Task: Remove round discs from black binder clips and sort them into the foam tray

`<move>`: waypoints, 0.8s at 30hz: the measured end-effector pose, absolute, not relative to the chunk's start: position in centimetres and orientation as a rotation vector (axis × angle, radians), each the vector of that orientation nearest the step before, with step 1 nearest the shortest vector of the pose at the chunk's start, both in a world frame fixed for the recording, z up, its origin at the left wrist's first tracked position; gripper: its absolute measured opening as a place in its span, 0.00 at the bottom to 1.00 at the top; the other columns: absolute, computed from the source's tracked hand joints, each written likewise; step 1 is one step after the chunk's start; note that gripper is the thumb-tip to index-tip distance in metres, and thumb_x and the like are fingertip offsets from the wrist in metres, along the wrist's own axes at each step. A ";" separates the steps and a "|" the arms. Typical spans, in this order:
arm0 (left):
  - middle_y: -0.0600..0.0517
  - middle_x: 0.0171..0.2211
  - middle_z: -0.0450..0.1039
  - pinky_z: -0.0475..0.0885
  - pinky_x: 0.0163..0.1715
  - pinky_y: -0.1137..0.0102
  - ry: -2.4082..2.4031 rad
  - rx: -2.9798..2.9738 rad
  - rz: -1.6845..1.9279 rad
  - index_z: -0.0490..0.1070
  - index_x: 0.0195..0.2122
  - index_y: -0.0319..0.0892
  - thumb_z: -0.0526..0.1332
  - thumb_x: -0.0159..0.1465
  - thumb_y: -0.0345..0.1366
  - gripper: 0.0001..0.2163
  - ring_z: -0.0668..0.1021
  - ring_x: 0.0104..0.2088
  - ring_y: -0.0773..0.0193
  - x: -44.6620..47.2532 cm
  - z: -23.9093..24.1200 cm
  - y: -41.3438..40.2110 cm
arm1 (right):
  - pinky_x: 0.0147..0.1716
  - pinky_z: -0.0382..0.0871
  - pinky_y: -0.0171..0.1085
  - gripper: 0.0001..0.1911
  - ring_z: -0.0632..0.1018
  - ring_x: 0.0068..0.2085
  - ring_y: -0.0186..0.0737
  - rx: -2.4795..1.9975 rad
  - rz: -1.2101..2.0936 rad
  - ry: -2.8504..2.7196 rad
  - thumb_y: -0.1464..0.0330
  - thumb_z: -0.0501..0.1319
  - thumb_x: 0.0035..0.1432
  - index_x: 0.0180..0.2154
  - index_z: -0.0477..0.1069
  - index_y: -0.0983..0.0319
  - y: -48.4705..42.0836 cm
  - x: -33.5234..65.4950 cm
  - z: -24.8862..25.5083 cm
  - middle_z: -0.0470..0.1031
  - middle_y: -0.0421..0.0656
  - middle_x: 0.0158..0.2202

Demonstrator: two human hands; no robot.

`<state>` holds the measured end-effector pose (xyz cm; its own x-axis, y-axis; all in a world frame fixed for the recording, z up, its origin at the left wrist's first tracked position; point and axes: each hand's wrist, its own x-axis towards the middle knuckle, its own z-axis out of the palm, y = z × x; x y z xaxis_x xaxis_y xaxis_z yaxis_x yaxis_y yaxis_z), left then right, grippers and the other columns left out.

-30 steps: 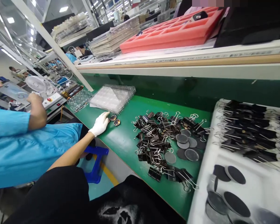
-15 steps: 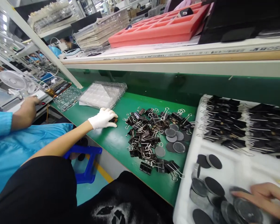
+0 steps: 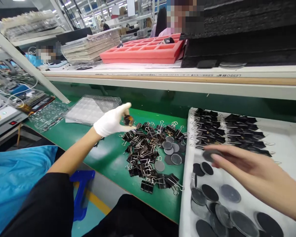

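Note:
My left hand (image 3: 111, 122), in a white glove, is raised above the green table (image 3: 113, 158) and pinches a small round brown piece (image 3: 128, 120) just left of a heap of black binder clips (image 3: 145, 148). My bare right hand (image 3: 246, 172) hovers over the white tray (image 3: 186, 194) with a dark grey disc (image 3: 209, 154) between thumb and fingers. More grey and black discs (image 3: 209, 197) lie in the tray's near end, and rows of clipped binder clips (image 3: 224, 130) fill its far end. A few discs (image 3: 171, 149) lie on the table beside the heap.
Clear plastic blister trays (image 3: 93, 107) lie at the table's far left. A shelf above carries a red foam tray (image 3: 145, 51) and black foam. A person in a blue smock (image 3: 12, 177) sits at my left, with a blue stool (image 3: 81, 191) below.
My left hand closed over the small round pieces on the table, lifted one and swung right toward the clips. My right hand came into view and rose from the tray with a disc.

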<state>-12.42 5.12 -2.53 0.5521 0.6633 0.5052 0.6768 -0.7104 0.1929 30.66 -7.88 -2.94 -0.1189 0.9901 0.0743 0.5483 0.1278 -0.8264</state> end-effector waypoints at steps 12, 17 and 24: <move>0.42 0.42 0.81 0.71 0.30 0.65 -0.456 -2.903 -0.646 0.53 0.69 0.35 0.67 0.67 0.48 0.37 0.82 0.31 0.54 1.3 -2.3 3.6 | 0.29 0.79 0.36 0.15 0.82 0.27 0.38 -1.134 1.230 -1.415 0.60 0.74 0.55 0.38 0.73 0.59 -3.6 22.5 -5.3 0.73 0.37 0.29; 0.45 0.38 0.81 0.69 0.27 0.66 -0.370 -3.071 -0.466 0.58 0.64 0.33 0.68 0.67 0.42 0.30 0.81 0.30 0.55 2.9 -3.5 3.0 | 0.29 0.77 0.38 0.14 0.82 0.29 0.41 -1.220 1.253 -1.469 0.59 0.72 0.59 0.41 0.73 0.58 -3.6 22.8 -7.1 0.78 0.39 0.30; 0.40 0.49 0.80 0.72 0.39 0.64 -0.642 -2.943 -0.540 0.63 0.67 0.38 0.59 0.73 0.51 0.28 0.83 0.42 0.53 0.4 -1.6 5.4 | 0.30 0.76 0.33 0.17 0.81 0.28 0.35 -1.134 1.436 -1.138 0.54 0.75 0.56 0.37 0.78 0.59 -2.9 23.7 -5.0 0.80 0.39 0.30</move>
